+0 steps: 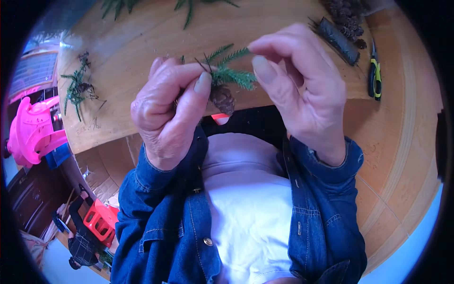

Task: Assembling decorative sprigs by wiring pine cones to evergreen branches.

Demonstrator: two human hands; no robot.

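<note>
My left hand is closed, its thumb and forefinger pinching the stem end of a small evergreen sprig with several green branchlets. A brown pine cone hangs just below the sprig, beside my left thumb; how it is joined on cannot be made out. Thin dark stem or wire ends stick up above the left fingertips. From the right, my right hand closes its thumb and forefinger at the tip of the upper branchlet. Both hands are raised over the near edge of the wooden table.
Another evergreen sprig lies on the table's left. At the right are a dark wire bundle, pine cones and yellow-black pliers. A pink plastic chair and a red stool stand left, near another person.
</note>
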